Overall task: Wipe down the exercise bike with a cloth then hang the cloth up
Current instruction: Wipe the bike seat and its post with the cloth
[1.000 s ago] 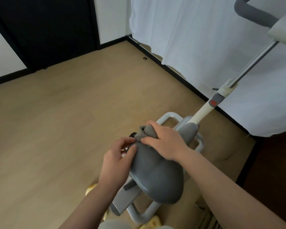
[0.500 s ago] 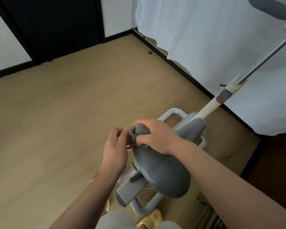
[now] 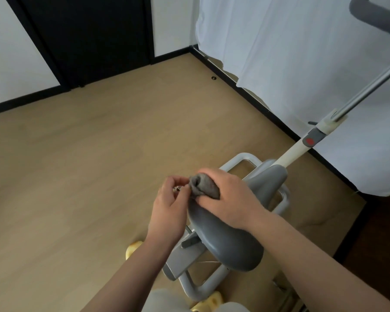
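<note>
Left hand [image 3: 169, 208]: beside the saddle's edge, fingers curled inward toward the cloth; whether its grip pinches the fabric or holds nothing, I cannot tell.
Cloth [image 3: 204, 185]: grey, wadded into a ball, on the left edge of the saddle under the right hand.
Handling: judged soft, light and limp; best gathered in the palm for wiping, then taken by a corner or edge for hanging.
Right hand [image 3: 229, 197]: grip clamped over the cloth, pressing it onto the saddle.
Saddle [image 3: 225, 239]: smooth grey, likely firm and a little slippery.
Bike frame [image 3: 294, 152]: white post rising right.
Room: tan wooden floor [image 3: 88, 165], dark door [image 3: 86, 34], white curtain [image 3: 302, 52].
</note>
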The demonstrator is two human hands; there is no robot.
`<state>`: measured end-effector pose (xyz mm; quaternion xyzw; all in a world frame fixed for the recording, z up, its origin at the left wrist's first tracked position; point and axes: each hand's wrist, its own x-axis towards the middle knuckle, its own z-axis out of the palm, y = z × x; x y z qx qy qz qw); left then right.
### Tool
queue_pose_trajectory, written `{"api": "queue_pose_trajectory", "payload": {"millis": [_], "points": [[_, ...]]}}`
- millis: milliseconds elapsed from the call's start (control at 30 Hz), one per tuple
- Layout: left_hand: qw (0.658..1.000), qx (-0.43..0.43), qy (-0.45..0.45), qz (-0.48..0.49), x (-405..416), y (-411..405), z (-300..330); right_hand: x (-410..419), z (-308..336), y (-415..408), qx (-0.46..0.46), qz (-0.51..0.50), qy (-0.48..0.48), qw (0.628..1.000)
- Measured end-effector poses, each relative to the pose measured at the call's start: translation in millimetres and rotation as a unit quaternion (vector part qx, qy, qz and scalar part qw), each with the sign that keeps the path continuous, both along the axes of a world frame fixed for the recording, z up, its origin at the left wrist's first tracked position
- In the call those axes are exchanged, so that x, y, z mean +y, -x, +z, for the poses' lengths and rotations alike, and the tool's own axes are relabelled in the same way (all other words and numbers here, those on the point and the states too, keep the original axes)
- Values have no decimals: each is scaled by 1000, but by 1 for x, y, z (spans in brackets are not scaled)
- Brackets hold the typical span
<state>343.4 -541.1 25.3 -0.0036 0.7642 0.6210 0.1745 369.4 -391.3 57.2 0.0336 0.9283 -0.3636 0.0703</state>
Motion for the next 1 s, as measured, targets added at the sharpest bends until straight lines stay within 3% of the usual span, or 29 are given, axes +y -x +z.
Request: {"api": "queue_pose_trajectory", "payload": {"millis": [67,167,300,400,600,767,900,1000], "points": [[1000,2,8,-8,2,-2,2,8,0,-8,1,7,-7,1000],[999,10,19,-25,9,-8,5,19,-8,-18,37,-92,-27,995],[997,49,41,-52,19,-12,4,24,-4,-25,33,-78,-64,994],[996,54,48,-57,25,-8,5,41,-1,-18,35,-123,-119,985],[995,61,35,-73,30,-2,8,41,1,-17,20,-107,-115,987],[992,71,39,-93,24,5,9,22,-9,-19,64,-107,-74,989],[986,75,58,-138,20,9,10,36,-11,-19,60,-152,-117,980],[984,81,47,-153,19,11,9,28,-10,-17,40,-110,-99,988]]}}
